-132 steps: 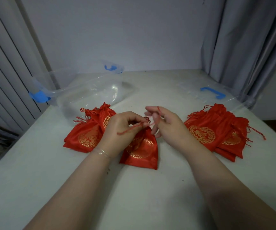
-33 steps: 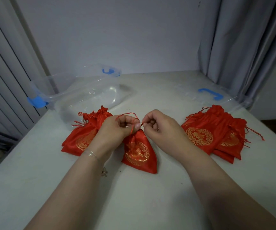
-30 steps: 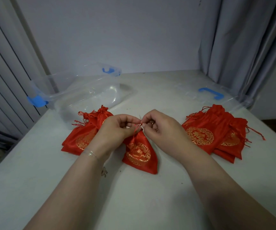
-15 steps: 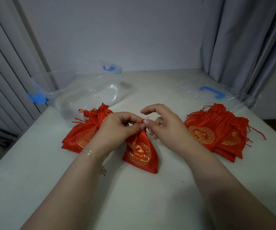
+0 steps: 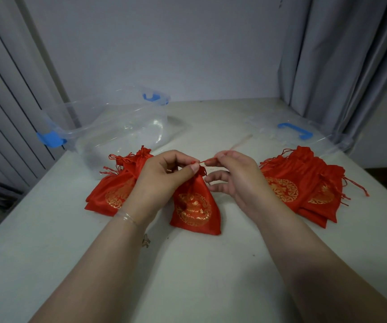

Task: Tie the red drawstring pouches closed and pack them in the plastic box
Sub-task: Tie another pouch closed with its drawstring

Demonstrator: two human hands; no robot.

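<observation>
Far left on the white table (image 5: 48, 264), stood a clear plastic box with blue clips (image 5: 108, 131), seemingly unpacked; nearer, lay a heap of red satin pouches with gold emblems (image 5: 113, 190). Centre: left hand (image 5: 164, 178) pinched the neck of the middle red pouch (image 5: 194, 206), right hand (image 5: 236, 178) pinched its thin red drawstring (image 5: 203, 161), drawn taut. Judged mid-knot; next, cinching tight. Right: another pouch pile (image 5: 302, 183). No legible writing

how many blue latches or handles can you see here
3: one latch on the box's near-left end, one latch on its far end, one handle on the lid at right.
</observation>
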